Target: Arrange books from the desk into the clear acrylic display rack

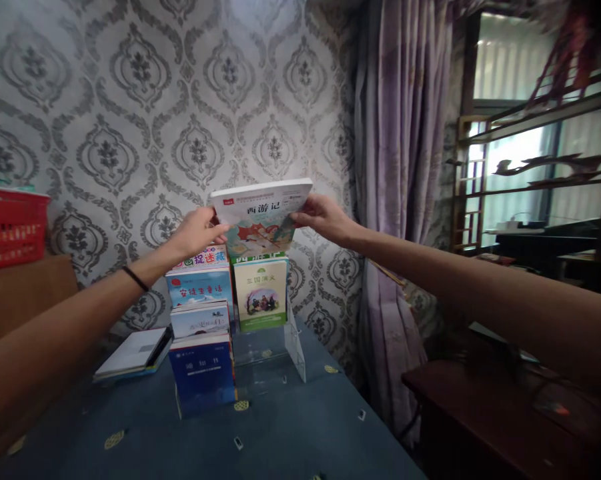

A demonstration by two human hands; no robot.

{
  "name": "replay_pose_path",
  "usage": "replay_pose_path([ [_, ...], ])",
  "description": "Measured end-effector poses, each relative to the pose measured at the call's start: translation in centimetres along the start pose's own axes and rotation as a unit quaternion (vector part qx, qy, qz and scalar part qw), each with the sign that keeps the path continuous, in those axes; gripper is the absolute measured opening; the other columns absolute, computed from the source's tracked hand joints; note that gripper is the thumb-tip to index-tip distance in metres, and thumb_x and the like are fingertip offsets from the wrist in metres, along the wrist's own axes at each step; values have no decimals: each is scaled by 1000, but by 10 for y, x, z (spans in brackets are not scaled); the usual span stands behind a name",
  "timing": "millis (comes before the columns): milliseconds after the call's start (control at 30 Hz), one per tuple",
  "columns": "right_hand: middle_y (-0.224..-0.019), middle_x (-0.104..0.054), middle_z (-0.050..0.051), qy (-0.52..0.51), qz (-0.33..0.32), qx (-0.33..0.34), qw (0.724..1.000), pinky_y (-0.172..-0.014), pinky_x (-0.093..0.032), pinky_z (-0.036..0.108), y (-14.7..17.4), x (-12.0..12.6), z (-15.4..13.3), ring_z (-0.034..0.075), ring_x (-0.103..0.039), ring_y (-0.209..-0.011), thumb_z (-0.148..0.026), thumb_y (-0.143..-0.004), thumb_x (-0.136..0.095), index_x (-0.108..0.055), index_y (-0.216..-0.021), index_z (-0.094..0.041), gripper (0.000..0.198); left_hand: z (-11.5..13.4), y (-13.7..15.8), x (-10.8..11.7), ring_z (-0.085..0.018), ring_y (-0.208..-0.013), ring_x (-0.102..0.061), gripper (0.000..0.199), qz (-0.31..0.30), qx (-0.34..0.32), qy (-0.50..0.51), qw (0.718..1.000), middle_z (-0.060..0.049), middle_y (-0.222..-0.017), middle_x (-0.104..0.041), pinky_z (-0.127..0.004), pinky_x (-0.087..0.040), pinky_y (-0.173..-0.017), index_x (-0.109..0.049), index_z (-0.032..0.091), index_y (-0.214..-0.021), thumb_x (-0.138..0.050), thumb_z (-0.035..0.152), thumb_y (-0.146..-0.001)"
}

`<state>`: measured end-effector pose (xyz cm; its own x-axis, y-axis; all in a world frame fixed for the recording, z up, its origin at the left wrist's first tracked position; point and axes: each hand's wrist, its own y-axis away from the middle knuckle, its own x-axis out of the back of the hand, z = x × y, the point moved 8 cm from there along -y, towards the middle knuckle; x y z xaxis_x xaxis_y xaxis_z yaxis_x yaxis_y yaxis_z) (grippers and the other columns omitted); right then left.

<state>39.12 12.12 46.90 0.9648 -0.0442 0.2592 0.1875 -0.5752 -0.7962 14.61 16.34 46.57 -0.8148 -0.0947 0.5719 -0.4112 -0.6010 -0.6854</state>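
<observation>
A paperback book (pixel 263 223) with a pale cover, large Chinese title and a red-orange picture is held up above a clear stepped book stand (pixel 295 347). My left hand (pixel 200 230) grips its left edge, fingers behind and thumb on the front. At its right edge, my right hand (pixel 323 217) pinches it the same way. Below it in the stand's right column is a green-and-cream book (pixel 260 297), with a green cover partly hidden behind. The left column holds several books in tiers, among them a light-blue book (pixel 200 288) and a dark-blue book (pixel 203 375) at the front.
A small stack of books (pixel 133 353) lies left of the stand on the dark blue patterned tablecloth (pixel 290 440). Farther left, a red plastic basket (pixel 13 227) sits on a brown box (pixel 25 300). Patterned wall behind; purple curtain (pixel 405 133) and dark wooden desk (pixel 480 413) at right.
</observation>
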Motion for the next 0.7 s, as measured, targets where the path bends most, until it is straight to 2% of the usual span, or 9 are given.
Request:
replay_pose_path([
  [100, -94, -77, 4, 20, -43, -9, 999, -87, -63, 45, -6, -2, 15, 24, -71, -98, -30, -73, -84, -71, -99, -18, 31, -6, -5, -7, -21, -72, -72, 30, -3, -3, 5, 1000, -7, -83, -73, -34, -60, -73, -66, 14, -109, -70, 28, -83],
  [267, -91, -77, 4, 28, -28, -1, 999, -87, -62, 45, -15, 2, 30, 24, -71, -93, -34, -72, -86, -70, -95, -18, 33, -14, -12, -8, -23, -75, -72, 29, -2, 5, 6, 1000, -9, -87, -73, -39, -60, -79, -66, 13, -111, -70, 25, -84],
  [433, -92, -78, 5, 23, -20, -14, 999, -84, -63, 45, -18, -1, 47, 23, -72, -86, -29, -71, -84, -70, -94, -16, 30, -24, -15, -12, -21, -69, -72, 25, -7, 12, -11, 1000, -6, -82, -72, -36, -60, -74, -66, 13, -107, -67, 23, -84],
  [700, -93, -78, 5, 17, -20, -32, 999, -86, -62, 49, -13, -2, 72, 22, -72, -84, -22, -71, -78, -70, -93, -17, 24, -37, -16, -24, -18, -66, -71, 29, -29, 13, -24, 999, -7, -85, -74, -31, -59, -68, -66, 12, -111, -63, 20, -83],
])
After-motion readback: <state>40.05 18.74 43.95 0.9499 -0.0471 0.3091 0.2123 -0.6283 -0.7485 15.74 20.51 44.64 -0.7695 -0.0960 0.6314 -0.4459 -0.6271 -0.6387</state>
